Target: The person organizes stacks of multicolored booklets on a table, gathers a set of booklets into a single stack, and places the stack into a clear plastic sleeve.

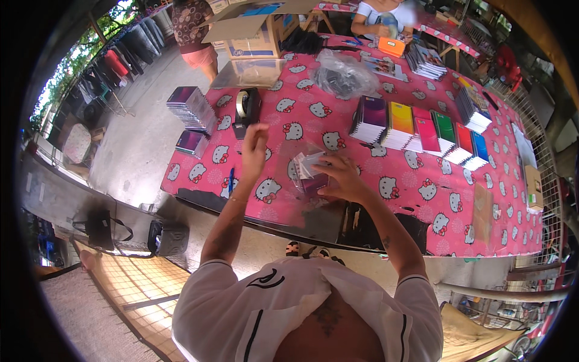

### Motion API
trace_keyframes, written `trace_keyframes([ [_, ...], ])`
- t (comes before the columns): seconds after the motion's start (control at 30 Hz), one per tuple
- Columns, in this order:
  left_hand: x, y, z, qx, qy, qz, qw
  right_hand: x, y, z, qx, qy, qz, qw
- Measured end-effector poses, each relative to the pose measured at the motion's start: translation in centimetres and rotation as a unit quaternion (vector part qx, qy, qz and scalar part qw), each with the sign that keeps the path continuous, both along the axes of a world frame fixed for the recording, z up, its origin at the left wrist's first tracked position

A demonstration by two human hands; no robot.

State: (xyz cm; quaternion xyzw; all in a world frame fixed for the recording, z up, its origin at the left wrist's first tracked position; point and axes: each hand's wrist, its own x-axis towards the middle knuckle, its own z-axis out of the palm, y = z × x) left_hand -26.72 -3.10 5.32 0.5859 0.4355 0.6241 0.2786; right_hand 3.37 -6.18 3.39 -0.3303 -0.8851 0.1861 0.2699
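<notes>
A clear plastic packet [309, 181] with something dark purple inside lies on the pink table in front of me. My right hand [341, 176] grips its right side, fingers on the top edge and thumb lower down. Loose film and pale flaps stick up at the packet's upper left. My left hand [254, 151] is raised left of the packet, just below a black tape dispenser [246, 113]. Its fingers are drawn together, and whatever they may pinch is too small to make out. A blue pen [231, 180] lies beside my left forearm.
Stacks of plastic-wrapped purple notebooks [192, 110] stand at the left edge. Spiral notebooks in several colours [422, 130] line the right side. Crumpled clear plastic [345, 73] and an open cardboard box [253, 37] are farther back. Across the table, a person [386, 21] handles an orange item.
</notes>
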Motion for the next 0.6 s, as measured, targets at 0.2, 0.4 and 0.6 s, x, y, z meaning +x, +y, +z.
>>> trace_keyframes([
  [0.2,3.8,-5.3,-1.5,0.116,0.303,-0.04,0.945,0.5,1.0,-0.1,0.032,-0.027,0.046,0.998],
  [0.4,7.2,-4.7,0.0,0.118,0.483,-0.022,0.867,0.3,1.4,-1.2,0.025,-0.03,0.067,0.997],
  [0.6,7.5,-4.7,0.3,0.077,0.59,-0.027,0.803,-0.5,0.9,-1.6,-0.023,0.078,0.06,0.995],
])
